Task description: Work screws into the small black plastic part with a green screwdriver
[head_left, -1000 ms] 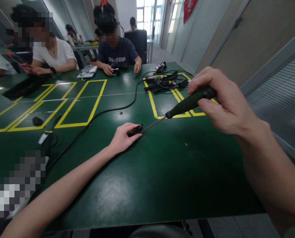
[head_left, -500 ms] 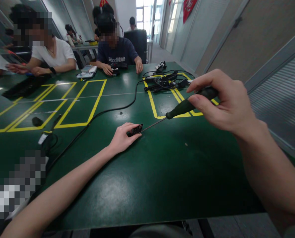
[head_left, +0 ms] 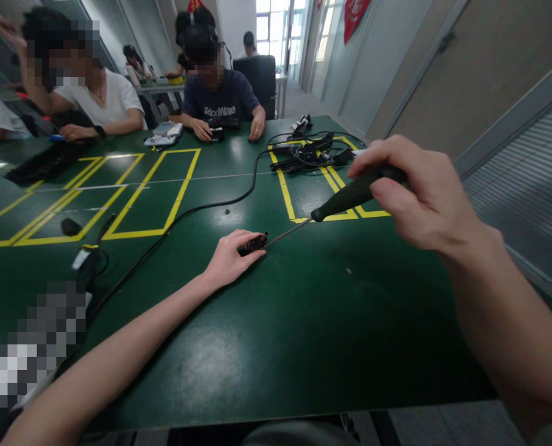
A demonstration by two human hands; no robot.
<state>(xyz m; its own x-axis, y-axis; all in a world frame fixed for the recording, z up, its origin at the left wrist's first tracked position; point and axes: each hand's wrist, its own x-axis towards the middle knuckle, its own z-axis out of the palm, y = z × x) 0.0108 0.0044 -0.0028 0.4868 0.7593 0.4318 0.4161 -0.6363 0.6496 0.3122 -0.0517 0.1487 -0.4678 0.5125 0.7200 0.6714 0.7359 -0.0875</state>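
Near the middle of the green table (head_left: 276,334), my left hand (head_left: 232,259) pinches a small black part (head_left: 256,244) between thumb and fingers. My right hand (head_left: 415,192), raised at the right, grips the dark green handle of a screwdriver (head_left: 345,197). Its thin shaft slants down to the left, and the tip meets or nearly meets the right end of the black part. Whether the tip sits in a screw is too small to tell.
A black cable (head_left: 201,206) runs across the table to a heap of black parts (head_left: 308,152) at the back. Left lie a dark lump (head_left: 71,227) and a plug-like piece (head_left: 86,257). Two people sit across the table, one handling a small device (head_left: 217,133).
My right thumb and fingers have shifted slightly along the screwdriver handle. My left hand and the black part have stayed put. The person at the far left has raised a hand to the head.
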